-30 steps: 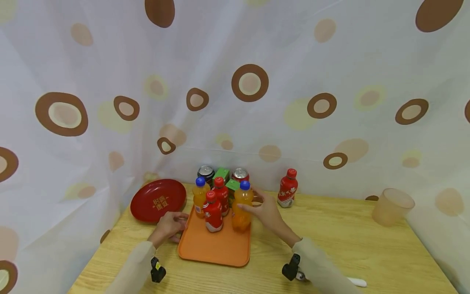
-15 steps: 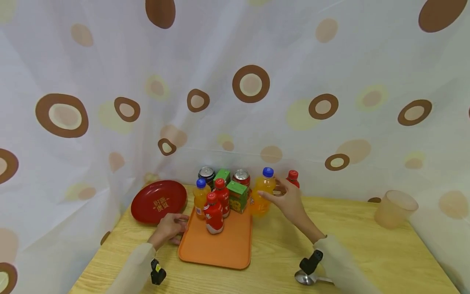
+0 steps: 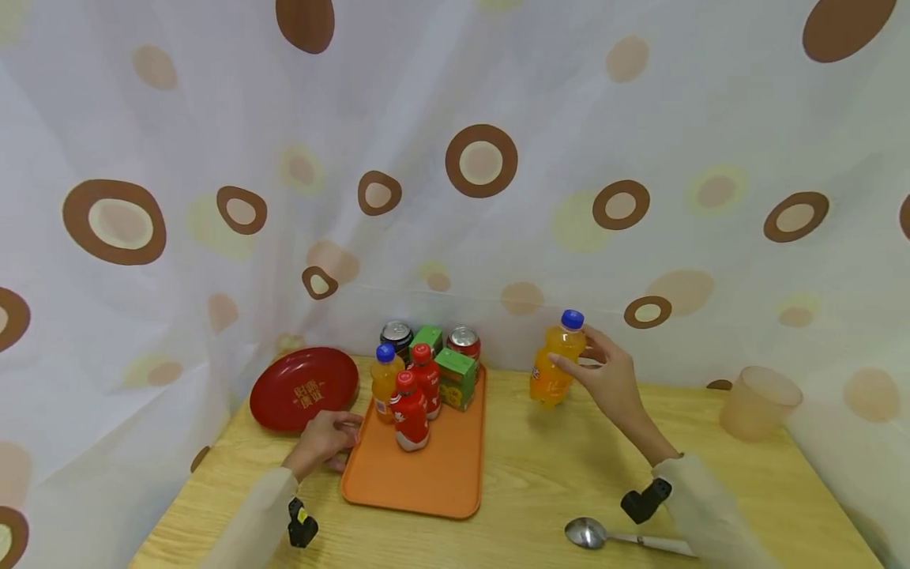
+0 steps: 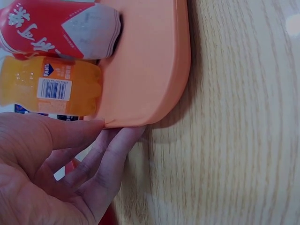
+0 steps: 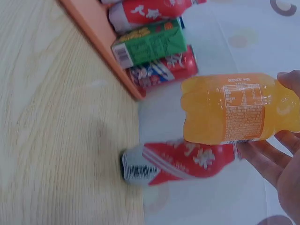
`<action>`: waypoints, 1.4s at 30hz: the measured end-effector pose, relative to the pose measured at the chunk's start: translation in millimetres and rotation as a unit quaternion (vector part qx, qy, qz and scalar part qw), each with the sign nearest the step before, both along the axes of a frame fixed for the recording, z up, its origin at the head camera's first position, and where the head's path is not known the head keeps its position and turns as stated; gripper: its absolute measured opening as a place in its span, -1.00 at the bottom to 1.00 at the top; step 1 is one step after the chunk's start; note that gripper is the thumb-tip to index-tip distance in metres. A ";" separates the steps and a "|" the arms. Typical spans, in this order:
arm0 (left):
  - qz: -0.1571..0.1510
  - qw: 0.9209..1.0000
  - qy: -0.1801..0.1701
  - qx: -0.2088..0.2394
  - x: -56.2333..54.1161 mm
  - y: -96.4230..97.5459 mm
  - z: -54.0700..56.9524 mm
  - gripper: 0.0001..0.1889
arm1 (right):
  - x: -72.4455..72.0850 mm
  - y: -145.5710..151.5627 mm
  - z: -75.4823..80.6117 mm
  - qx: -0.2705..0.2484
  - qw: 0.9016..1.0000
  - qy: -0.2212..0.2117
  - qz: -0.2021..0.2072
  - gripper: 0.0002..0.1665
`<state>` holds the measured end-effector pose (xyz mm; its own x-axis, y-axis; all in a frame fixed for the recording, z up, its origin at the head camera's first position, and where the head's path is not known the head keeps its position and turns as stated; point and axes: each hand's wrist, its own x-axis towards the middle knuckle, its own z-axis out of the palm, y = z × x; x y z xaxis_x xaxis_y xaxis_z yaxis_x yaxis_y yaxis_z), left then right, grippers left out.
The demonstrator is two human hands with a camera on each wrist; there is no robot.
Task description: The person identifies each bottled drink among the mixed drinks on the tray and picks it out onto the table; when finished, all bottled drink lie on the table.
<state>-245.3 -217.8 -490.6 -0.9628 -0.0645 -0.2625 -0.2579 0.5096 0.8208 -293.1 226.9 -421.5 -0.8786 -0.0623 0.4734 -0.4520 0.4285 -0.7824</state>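
My right hand (image 3: 610, 378) grips an orange soda bottle (image 3: 558, 365) with a blue cap, slightly tilted and raised off the table to the right of the tray. Behind it stands a red and white bottle (image 5: 180, 161), hidden in the head view. My left hand (image 3: 329, 439) pinches the left rim of an orange tray (image 3: 419, 482), thumb on top and fingers below. On the tray stand another orange soda bottle (image 4: 51, 86), two red bottles (image 3: 410, 415) (image 3: 426, 383), green drink cartons (image 3: 456, 379), a dark can (image 3: 397, 335) and a red can (image 5: 164, 70).
A red oval plate (image 3: 306, 391) leans at the back left, beside the left hand. A spoon (image 3: 586, 533) lies at the front right, near the right sleeve. A frosted cup (image 3: 759, 403) sits tilted at the far right. A patterned curtain (image 3: 554, 261) backs the table.
My right hand has lifted the orange soda bottle off the tray and carried it to the right, in front of the red bottle. The left hand stays on the tray rim.
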 end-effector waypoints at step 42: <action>-0.005 1.000 0.009 -0.005 -0.6 -1.7 -3.7 -0.63 | -24.3 80.3 -57.8 0.113 0.979 -0.101 -0.134 -0.10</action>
<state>-245.9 -219.4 -494.3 -0.9679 -0.0567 -0.2449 -0.2380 0.5207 0.8199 -317.3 307.2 -479.3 -0.9525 0.0995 0.2880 -0.1449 0.6834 -0.7155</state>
